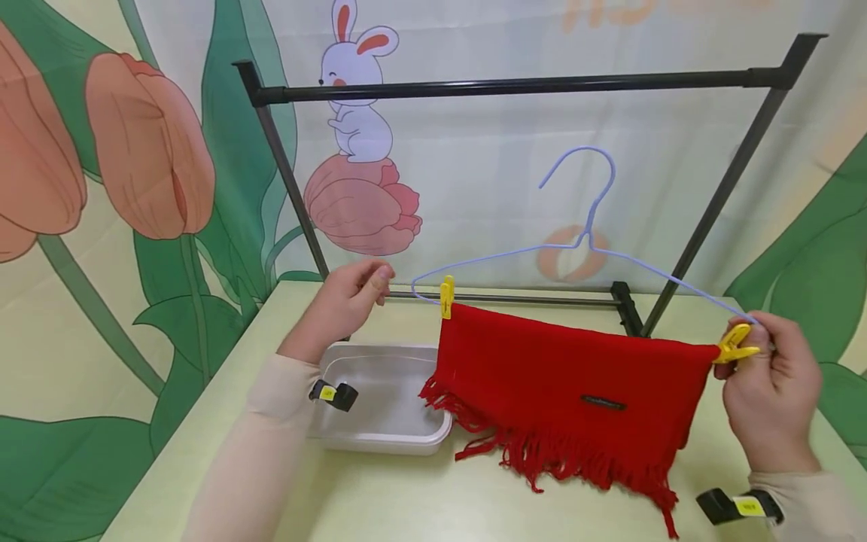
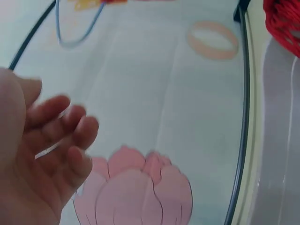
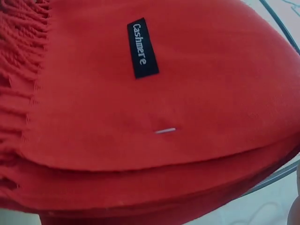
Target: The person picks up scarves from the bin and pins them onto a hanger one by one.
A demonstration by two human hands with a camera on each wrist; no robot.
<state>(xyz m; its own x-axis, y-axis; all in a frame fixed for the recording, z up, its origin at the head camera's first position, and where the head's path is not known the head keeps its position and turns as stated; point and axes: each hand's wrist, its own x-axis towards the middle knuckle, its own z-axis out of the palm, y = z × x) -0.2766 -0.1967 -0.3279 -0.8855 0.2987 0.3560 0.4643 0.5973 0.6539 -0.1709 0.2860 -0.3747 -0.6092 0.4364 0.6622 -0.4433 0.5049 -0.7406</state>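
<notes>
A red fringed scarf [image 1: 576, 384], folded over the bottom bar of a blue wire hanger [image 1: 501, 255], hangs above the table. Its black label [image 3: 143, 48] reads "Cashmere" in the right wrist view. Yellow clothespins fasten it: one clothespin [image 1: 447, 297] at the left end, another clothespin [image 1: 734, 346] at the right. My right hand [image 1: 775, 391] grips the hanger's right end beside that clothespin; only a sliver of this hand shows in the right wrist view. To the left of the hanger, my left hand [image 1: 352, 301] is raised with loosely bent fingers [image 2: 70, 124], holding nothing.
A black rack stands behind, with its top bar [image 1: 515, 87] above the hanger and a low bar near the tabletop. A pale plastic bin [image 1: 379, 444] sits on the light table [image 1: 203, 444], partly behind the scarf. A printed curtain [image 1: 474, 188] covers the background.
</notes>
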